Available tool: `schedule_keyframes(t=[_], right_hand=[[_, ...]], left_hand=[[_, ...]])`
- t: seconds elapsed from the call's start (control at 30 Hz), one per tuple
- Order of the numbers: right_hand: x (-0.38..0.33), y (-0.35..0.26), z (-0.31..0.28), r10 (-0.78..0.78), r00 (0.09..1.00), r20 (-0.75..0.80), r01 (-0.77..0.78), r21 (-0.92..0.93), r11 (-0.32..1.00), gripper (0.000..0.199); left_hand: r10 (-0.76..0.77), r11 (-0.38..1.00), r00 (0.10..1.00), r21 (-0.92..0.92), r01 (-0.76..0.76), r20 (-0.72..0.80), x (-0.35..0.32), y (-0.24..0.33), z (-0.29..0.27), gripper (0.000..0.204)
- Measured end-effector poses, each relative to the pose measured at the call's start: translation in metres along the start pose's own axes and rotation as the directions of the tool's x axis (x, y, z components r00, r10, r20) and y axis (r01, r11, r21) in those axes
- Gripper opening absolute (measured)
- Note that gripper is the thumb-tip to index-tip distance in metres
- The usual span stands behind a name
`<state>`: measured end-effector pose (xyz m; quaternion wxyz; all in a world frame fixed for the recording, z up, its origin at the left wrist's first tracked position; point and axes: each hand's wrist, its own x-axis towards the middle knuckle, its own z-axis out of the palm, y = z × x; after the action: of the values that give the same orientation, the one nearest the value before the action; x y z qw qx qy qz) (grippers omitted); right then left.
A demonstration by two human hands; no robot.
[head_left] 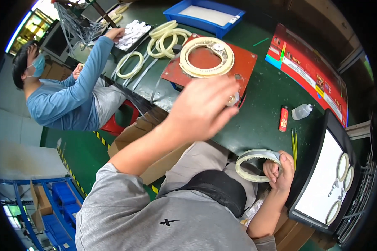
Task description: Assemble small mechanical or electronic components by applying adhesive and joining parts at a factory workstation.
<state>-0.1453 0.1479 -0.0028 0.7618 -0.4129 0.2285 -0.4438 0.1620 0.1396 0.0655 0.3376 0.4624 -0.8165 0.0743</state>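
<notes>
My left hand [205, 109] is blurred over the near edge of a red fixture plate [248, 67]. Its fingers curl beside a small shiny piece [233, 99]; whether they grip it I cannot tell. On the plate lies a cream plastic ring [187, 62] with a small toothed wheel [218, 47] on its far right part. Low on the right, near my lap, my right hand [282, 170] is closed on another cream ring [241, 167]. This one is tilted and has a grey band along its outside.
Loose cream rings [130, 65] lie left of the plate, near a co-worker in a blue sleeve [86, 65]. A blue tray [176, 17] stands behind. To the right are a red lighter [283, 119], a small bottle [301, 112], yellow tweezers [294, 146] and a white panel [318, 184].
</notes>
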Motion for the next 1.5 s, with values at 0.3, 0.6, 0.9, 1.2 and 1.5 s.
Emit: schedule_keyframes(t=[0.3, 0.6, 0.9, 1.2, 1.5], right_hand=[[0.002, 0.001, -0.001, 0.056, 0.997, -0.058, -0.055, 0.015, 0.998, 0.043], [-0.004, -0.011, 0.032, 0.141, 0.954, -0.266, -0.240, -0.391, 0.888, 0.038], [-0.033, -0.082, 0.115, 0.046, 0.993, -0.105, -0.114, -0.861, 0.496, 0.024], [-0.048, -0.055, 0.088, -0.233, 0.971, -0.044, 0.158, -0.616, 0.772, 0.018], [-0.059, -0.046, 0.067, -0.378, 0.924, -0.062, 0.329, -0.377, 0.866, 0.032]], left_hand=[[-0.126, 0.992, 0.989, 0.034, 0.124, 0.081, -0.023, 0.024, 0.012, 0.072], [-0.119, 0.976, 0.993, -0.187, 0.116, -0.007, -0.020, 0.029, -0.003, 0.065], [0.074, 0.332, 0.946, -0.902, 0.275, 0.316, -0.035, 0.071, 0.011, 0.042], [-0.063, 0.516, 0.993, -0.855, -0.049, -0.095, -0.033, 0.089, 0.031, 0.027], [0.042, -0.045, 0.951, -0.950, 0.308, 0.306, -0.035, 0.095, 0.044, 0.036]])
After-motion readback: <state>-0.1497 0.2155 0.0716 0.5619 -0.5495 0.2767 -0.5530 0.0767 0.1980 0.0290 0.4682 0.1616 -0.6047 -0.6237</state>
